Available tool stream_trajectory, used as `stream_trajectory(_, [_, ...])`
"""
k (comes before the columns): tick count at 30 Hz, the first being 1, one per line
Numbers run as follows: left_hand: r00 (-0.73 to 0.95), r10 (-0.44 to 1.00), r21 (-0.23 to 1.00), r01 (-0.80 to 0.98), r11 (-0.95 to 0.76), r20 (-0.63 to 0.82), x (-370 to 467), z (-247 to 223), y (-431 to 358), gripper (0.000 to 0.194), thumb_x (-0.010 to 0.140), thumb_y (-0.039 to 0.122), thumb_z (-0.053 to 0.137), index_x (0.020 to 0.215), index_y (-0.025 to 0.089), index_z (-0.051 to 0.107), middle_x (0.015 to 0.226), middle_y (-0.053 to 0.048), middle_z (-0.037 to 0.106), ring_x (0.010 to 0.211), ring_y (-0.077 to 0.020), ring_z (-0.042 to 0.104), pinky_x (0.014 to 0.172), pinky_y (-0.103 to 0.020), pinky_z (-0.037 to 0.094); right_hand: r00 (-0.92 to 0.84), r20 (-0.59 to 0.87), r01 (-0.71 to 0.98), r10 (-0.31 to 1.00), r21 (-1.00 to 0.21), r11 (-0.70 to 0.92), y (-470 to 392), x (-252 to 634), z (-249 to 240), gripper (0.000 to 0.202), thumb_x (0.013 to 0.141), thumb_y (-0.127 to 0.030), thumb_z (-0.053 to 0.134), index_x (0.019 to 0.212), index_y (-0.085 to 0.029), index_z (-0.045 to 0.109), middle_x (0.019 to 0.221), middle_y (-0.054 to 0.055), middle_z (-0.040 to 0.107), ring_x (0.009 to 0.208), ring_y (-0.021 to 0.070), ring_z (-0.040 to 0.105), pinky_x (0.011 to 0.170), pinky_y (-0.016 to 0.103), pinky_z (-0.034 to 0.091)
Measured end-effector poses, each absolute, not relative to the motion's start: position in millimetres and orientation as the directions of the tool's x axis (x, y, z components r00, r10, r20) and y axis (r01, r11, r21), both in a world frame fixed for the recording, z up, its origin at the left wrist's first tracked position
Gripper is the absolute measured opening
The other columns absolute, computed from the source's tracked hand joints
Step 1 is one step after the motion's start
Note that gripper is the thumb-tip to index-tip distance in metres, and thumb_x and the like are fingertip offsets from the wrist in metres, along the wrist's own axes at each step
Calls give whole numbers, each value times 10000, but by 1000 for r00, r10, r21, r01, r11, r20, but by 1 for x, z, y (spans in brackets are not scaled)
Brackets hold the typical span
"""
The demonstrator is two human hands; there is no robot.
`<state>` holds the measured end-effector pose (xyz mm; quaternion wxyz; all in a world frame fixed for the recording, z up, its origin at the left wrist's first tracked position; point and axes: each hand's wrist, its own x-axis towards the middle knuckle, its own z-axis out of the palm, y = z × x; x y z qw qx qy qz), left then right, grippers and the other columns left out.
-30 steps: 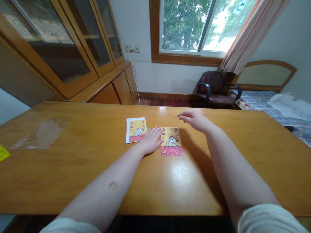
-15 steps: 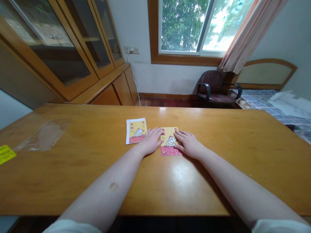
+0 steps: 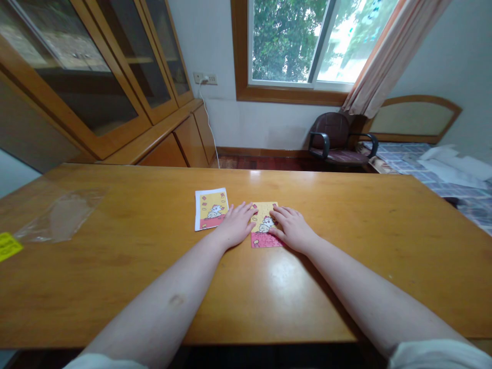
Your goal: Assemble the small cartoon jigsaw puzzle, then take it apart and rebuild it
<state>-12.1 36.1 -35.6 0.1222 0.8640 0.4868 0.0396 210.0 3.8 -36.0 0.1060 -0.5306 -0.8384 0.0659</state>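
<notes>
A yellow and pink jigsaw puzzle (image 3: 265,240) with a white cartoon animal lies flat on the wooden table (image 3: 146,287), its pieces joined. My left hand (image 3: 237,224) rests at the puzzle's left edge, fingers spread, fingertips touching it. On the right side, my right hand (image 3: 291,226) lies with spread fingers over the puzzle's edge, covering part of it. Just left of my left hand is a white-bordered picture card (image 3: 209,205) showing the same design; the hand hides its lower right corner.
A clear plastic bag (image 3: 65,215) lies on the table's left, beside a yellow label (image 3: 9,246) at the edge. Beyond the table stand a glass-door cabinet (image 3: 161,110), a dark office chair (image 3: 332,136) and a bed (image 3: 407,154).
The whole view has shifted slightly, so everything sits a little further left. Both hands remain at the puzzle, with the right hand's fingers slightly more bent.
</notes>
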Motion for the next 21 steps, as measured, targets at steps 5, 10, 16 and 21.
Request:
stream_trajectory(5, [521,852,234,836,-497,-54,-9,-33,33,460,954,360,360,1409,306,413,1540,-43,324,1425,-280,251,1158,-550,137,-410,89,881,908,-217,420,3,210,-34,590,905,-559,455,1380,-211,490,1459,119,444,1303,307,399,1065,470,310])
stream_trajectory(10, [516,855,241,838,-490,-53,-8,-32,32,468,948,396,381,1410,326,415,1543,-46,315,1422,-296,249,1154,-562,128,-398,83,886,913,-221,407,4,208,-33,558,917,-549,433,1368,-227,503,1457,108,449,1295,306,405,1051,477,323])
stream_trajectory(16, [522,851,229,837,-497,-62,-7,-33,32,478,951,390,376,1420,299,401,1549,-59,306,1434,-287,230,1154,-564,126,-403,83,889,911,-202,412,4,206,-34,579,913,-557,435,1373,-210,496,1459,122,442,1292,311,403,1048,476,322])
stream_trajectory(21, [481,875,237,857,-458,-50,-4,-30,34,528,953,357,369,1460,219,319,1561,-104,261,1447,-252,203,1165,-533,129,-414,64,885,908,-207,418,6,210,-36,673,913,-589,398,1466,-207,369,1522,112,349,1344,311,359,1088,485,285])
